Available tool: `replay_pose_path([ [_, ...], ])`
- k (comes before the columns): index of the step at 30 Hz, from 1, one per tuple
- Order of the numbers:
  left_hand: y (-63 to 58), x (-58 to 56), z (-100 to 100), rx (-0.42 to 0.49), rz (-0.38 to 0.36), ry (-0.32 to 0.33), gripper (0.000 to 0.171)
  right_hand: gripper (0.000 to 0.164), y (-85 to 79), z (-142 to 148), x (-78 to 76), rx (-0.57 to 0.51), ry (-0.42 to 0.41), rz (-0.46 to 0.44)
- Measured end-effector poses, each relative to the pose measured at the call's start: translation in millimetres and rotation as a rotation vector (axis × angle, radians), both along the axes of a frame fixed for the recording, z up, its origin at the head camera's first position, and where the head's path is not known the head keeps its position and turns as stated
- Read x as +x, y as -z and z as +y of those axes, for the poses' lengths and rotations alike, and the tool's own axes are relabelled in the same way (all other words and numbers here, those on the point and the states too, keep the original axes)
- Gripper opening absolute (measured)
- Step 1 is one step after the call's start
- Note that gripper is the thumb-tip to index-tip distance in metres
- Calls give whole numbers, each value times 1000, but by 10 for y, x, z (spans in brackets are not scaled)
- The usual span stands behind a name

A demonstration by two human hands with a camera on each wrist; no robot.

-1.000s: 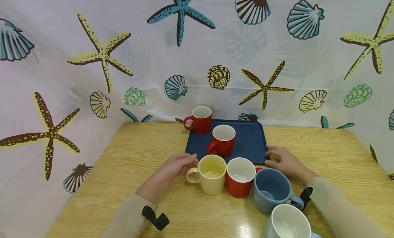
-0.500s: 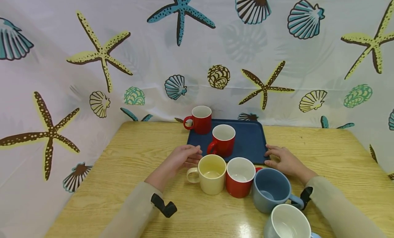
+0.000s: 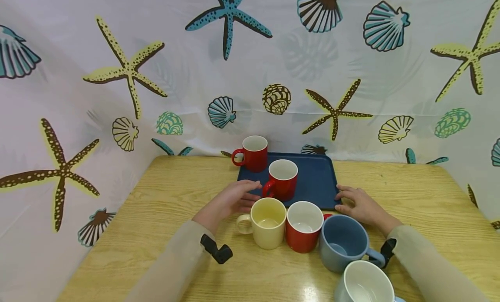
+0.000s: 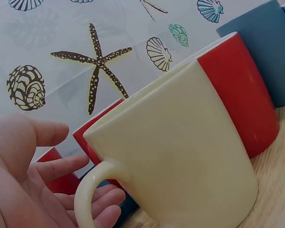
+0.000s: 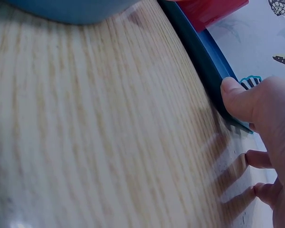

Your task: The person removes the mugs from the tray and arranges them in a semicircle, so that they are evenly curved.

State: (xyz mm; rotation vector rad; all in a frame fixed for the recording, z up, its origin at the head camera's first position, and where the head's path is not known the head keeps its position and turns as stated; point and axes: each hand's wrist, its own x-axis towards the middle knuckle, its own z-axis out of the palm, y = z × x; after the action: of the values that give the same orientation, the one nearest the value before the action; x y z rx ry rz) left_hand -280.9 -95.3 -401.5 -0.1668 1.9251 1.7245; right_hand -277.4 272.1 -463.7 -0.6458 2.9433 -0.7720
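My left hand (image 3: 230,201) is beside the cream-yellow mug (image 3: 268,237), its fingers extended behind the mug's handle (image 4: 88,190) and holding nothing. Its fingertips reach over the left front part of a dark blue tray (image 3: 317,176), close to the handle of a red mug (image 3: 285,188) with a white inside. Another red mug (image 3: 255,159) stands at the tray's back left corner. At the tray's front right corner rests my right hand (image 3: 361,206), with the thumb (image 5: 235,97) touching the front rim and the other fingers spread along the right side.
In front of the tray, a third red mug (image 3: 301,242) stands between the cream-yellow mug and a blue mug (image 3: 333,256). A pale blue mug (image 3: 343,289) with a white inside is nearest the camera. A patterned curtain (image 3: 250,76) hangs behind the wooden table (image 3: 187,176).
My left hand has moved forward and to the right, from beside the cream-yellow mug toward the red mug's handle on the tray. The right hand and the mugs have stayed put.
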Motion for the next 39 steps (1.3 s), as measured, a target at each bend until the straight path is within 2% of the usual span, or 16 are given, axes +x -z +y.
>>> replay_pose_path([
  [8,21,-79,78,0,-83,9,58,34,-3,-1,4,2,6,1],
  [13,45,-107,91,40,-125,10,65,35,-17,-15,10,1,5,-6],
  [18,49,-156,105,34,-148,21,59,35,-23,-22,5,7,5,-2],
  [25,15,-205,181,-98,-114,24,53,36,-6,-8,10,7,15,-14],
  [30,14,-233,206,-129,-103,12,50,36,3,-7,23,-6,20,-10],
  [34,32,-254,212,-152,-100,3,55,36,7,-7,16,-3,21,-15],
  [39,55,-273,202,-145,-74,24,52,34,14,7,2,3,26,-20],
])
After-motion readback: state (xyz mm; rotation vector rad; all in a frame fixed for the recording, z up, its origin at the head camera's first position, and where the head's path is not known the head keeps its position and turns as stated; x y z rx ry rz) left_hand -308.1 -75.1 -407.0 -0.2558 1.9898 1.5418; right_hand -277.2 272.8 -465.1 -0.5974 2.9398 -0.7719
